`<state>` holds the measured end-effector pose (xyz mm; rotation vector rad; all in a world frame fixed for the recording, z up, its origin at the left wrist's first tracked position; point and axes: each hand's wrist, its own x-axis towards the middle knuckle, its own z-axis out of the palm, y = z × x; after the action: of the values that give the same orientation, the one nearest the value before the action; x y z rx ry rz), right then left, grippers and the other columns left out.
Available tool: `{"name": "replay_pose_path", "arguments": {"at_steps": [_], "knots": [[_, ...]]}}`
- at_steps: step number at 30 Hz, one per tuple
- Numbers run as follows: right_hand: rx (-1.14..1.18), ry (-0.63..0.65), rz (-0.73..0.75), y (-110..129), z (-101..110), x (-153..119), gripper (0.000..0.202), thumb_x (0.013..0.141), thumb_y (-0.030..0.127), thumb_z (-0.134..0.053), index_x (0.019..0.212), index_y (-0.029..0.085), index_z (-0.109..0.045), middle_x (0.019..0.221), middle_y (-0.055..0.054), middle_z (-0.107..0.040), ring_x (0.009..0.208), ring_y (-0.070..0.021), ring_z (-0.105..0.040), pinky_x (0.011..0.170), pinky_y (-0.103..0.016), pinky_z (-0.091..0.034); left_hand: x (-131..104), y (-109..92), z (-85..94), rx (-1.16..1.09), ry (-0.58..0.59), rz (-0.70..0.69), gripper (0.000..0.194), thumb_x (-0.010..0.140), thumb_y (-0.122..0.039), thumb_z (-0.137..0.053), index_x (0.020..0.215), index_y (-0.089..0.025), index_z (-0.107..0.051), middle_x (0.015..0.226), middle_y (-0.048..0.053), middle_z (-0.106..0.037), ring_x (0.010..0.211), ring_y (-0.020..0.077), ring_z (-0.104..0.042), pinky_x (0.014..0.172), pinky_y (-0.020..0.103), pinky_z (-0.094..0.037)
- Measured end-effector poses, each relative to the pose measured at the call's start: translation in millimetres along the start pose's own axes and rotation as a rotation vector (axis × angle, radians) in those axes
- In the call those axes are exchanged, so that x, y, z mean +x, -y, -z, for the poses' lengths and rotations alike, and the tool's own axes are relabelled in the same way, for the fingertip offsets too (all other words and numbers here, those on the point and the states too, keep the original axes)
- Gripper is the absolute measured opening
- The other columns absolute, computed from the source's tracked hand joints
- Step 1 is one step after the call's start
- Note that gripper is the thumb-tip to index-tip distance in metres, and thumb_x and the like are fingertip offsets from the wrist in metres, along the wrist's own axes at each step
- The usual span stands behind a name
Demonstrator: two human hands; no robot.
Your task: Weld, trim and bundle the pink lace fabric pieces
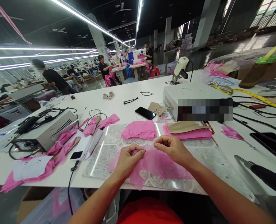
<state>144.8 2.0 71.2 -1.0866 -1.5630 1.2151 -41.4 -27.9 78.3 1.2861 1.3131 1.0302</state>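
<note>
Sheer pink fabric (156, 163) is stretched between my two hands, over a clear plastic mat (100, 168) near the table's front edge. My left hand (130, 157) pinches its upper left side, thumb and fingers pressed together. To the right, my right hand (172, 147) pinches the upper edge in the same way. Part of the cloth hangs down between my arms. Just beyond my hands lies a stack of pink lace pieces (139, 129). Beside it, a tan sheet (186, 126) rests on folded pink cloth (191, 135).
A grey box (194, 90) and a black phone (145, 113) stand beyond the mat. Another grey box (49, 127) with a corded tool is at left. Black-handled shears (261, 174) lie at right. People (104, 68) work at machines in the background.
</note>
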Motion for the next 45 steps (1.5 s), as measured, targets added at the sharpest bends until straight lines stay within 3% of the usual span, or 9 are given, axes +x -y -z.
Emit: {"name": "replay_pose_path", "arguments": {"at_steps": [6,14,20,26,30,33,40,42,45], "knots": [[-0.036,0.088,-0.030,4.4,-5.2,-0.9,0.015,0.070,0.031,-0.062,0.068,0.017,-0.065,0.063,-0.001,-0.062,0.061,-0.0135,-0.051,0.057,-0.026,-0.039,-2.2,6.0,4.5,0.019,0.012,-0.027,0.021,0.068,-0.036,-0.068,0.069,-0.014,-0.066,0.061,0.000,-0.061,0.057,0.0101,-0.051,0.054,0.021,-0.038],[0.016,0.018,-0.027,-2.3,-17.5,-5.8,0.020,0.071,0.035,-0.061,0.063,0.018,-0.057,0.057,0.002,-0.050,0.055,-0.0109,-0.044,0.051,-0.024,-0.035,-10.0,5.6,13.6,0.134,-0.059,-0.107,0.016,0.068,-0.029,-0.064,0.065,-0.014,-0.066,0.065,0.002,-0.065,0.062,0.0126,-0.054,0.059,0.022,-0.042],[-0.055,-0.008,-0.021,-5.5,-22.1,-8.3,0.022,0.073,0.038,-0.061,0.066,0.018,-0.059,0.059,0.002,-0.052,0.055,-0.0113,-0.045,0.052,-0.025,-0.036,-13.6,13.6,13.7,0.204,-0.127,-0.233,0.011,0.071,-0.022,-0.060,0.066,-0.015,-0.066,0.066,0.002,-0.066,0.063,0.0127,-0.057,0.061,0.022,-0.043],[-0.170,-0.012,0.003,-2.7,-28.8,-3.5,0.019,0.074,0.037,-0.060,0.068,0.019,-0.061,0.061,0.000,-0.055,0.057,-0.0126,-0.047,0.053,-0.026,-0.037,-10.3,15.0,23.3,0.221,-0.102,-0.249,0.010,0.073,-0.021,-0.059,0.069,-0.015,-0.066,0.069,0.002,-0.068,0.066,0.0132,-0.059,0.063,0.022,-0.044],[-0.174,-0.047,0.047,13.4,-42.3,5.4,0.014,0.071,0.030,-0.058,0.062,0.018,-0.057,0.057,0.001,-0.053,0.054,-0.0114,-0.046,0.050,-0.024,-0.036,-4.9,6.4,46.3,0.280,-0.090,-0.238,0.013,0.074,-0.025,-0.059,0.072,-0.015,-0.067,0.070,0.002,-0.068,0.067,0.0139,-0.059,0.065,0.023,-0.044],[-0.136,-0.047,0.082,30.1,-61.3,15.4,0.010,0.067,0.025,-0.057,0.060,0.018,-0.055,0.054,0.002,-0.052,0.051,-0.0098,-0.045,0.048,-0.023,-0.035,-0.7,-6.0,75.9,0.366,-0.064,-0.258,0.016,0.076,-0.030,-0.059,0.074,-0.015,-0.066,0.074,0.002,-0.067,0.070,0.0145,-0.059,0.068,0.025,-0.044],[0.070,-0.051,0.109,57.3,-121.2,38.3,0.010,0.064,0.022,-0.055,0.056,0.018,-0.050,0.052,0.004,-0.049,0.048,-0.0078,-0.041,0.045,-0.021,-0.032,17.1,-71.3,154.7,0.757,0.092,-0.347,0.016,0.075,-0.030,-0.060,0.072,-0.016,-0.065,0.076,0.002,-0.064,0.074,0.0140,-0.057,0.073,0.026,-0.043],[0.101,-0.090,0.100,51.8,-131.9,40.7,0.011,0.065,0.023,-0.054,0.056,0.018,-0.050,0.052,0.005,-0.048,0.049,-0.0079,-0.041,0.046,-0.021,-0.032,31.3,-80.4,160.8,0.885,0.162,-0.351,0.012,0.073,-0.026,-0.060,0.071,-0.016,-0.067,0.076,0.002,-0.064,0.074,0.0137,-0.056,0.072,0.026,-0.042],[0.046,-0.160,0.009,26.0,-137.2,37.1,0.015,0.065,0.026,-0.055,0.054,0.018,-0.049,0.051,0.004,-0.047,0.050,-0.0086,-0.041,0.047,-0.022,-0.032,59.3,-65.3,149.0,0.996,0.340,-0.307,0.011,0.069,-0.018,-0.058,0.067,-0.016,-0.068,0.074,0.002,-0.065,0.071,0.0134,-0.057,0.067,0.024,-0.041]]}}
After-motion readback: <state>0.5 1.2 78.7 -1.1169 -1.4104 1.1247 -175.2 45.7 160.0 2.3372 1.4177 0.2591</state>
